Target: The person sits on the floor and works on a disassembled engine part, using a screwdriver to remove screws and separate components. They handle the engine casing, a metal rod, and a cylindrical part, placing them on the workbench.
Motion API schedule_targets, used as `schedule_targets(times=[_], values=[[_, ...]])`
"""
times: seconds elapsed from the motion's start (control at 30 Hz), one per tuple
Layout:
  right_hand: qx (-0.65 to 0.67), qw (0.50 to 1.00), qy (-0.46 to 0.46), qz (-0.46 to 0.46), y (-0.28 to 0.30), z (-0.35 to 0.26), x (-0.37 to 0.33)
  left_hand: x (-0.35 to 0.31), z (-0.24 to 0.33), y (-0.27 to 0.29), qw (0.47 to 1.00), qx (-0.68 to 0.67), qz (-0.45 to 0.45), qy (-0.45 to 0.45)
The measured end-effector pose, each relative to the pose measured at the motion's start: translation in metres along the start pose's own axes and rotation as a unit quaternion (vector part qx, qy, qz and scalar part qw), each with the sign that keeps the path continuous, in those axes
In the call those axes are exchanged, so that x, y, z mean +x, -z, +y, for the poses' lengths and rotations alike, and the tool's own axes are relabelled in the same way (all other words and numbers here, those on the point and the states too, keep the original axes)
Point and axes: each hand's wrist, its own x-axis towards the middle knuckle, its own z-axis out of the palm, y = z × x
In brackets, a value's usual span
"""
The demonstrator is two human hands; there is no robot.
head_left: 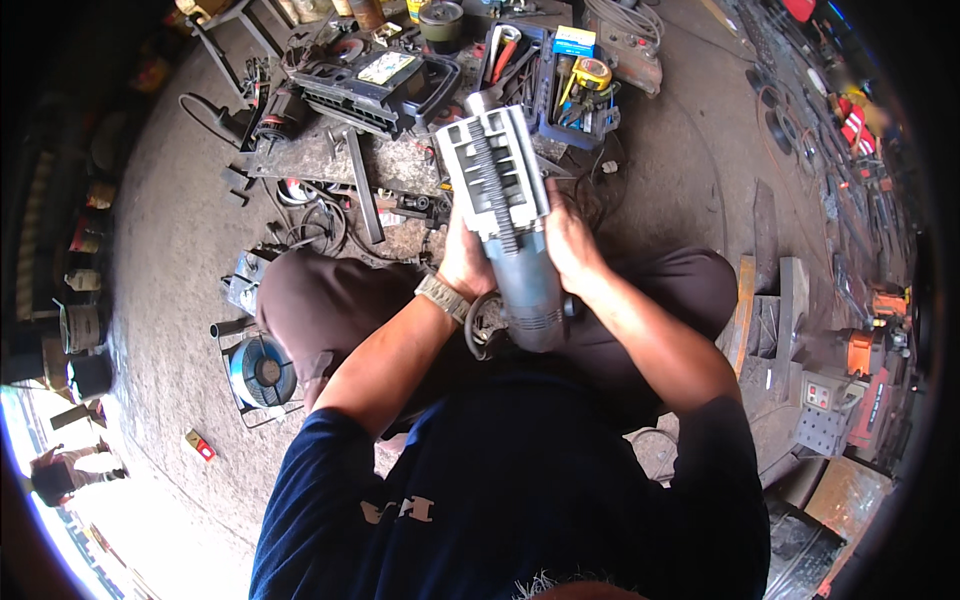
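Between both hands I hold a power tool [527,285] over my lap. It has a blue-green cylindrical motor housing and a silver, ribbed metal section with a dark toothed or threaded bar along its middle. The metal end points away from me, and the housing points toward my body. My left hand [465,257] grips the left side near where metal and housing meet. On the opposite side, my right hand [571,243] grips the metal section's lower edge. Most of my fingers are hidden by the tool. A dark cable loops beside the housing, near my left wrist.
Ahead, a low work surface [300,160] bears a black tool case [350,95] and clutter. A blue toolbox [600,127] holds hand tools and a yellow tape measure [592,72]. A wire spool [263,371] stands left. Metal bars [790,300] lie right; another person [75,472] is far left.
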Motion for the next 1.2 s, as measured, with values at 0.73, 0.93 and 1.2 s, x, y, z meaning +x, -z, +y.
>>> schedule_targets(times=[0.73, 0.93, 1.2], values=[[-0.356, 0.846, 0.393, -0.053, -0.010, -0.096, 0.070, -0.040, 0.050, 0.052, 0.997, -0.034, 0.064, -0.024], [-0.441, 0.774, 0.438, -0.122, -0.024, -0.125, 0.067, -0.028, 0.036, 0.038, 0.993, -0.048, 0.101, 0.022], [-0.564, 0.644, 0.499, -0.132, -0.030, -0.127, 0.069, -0.015, 0.032, 0.019, 0.995, -0.028, 0.100, 0.011]])
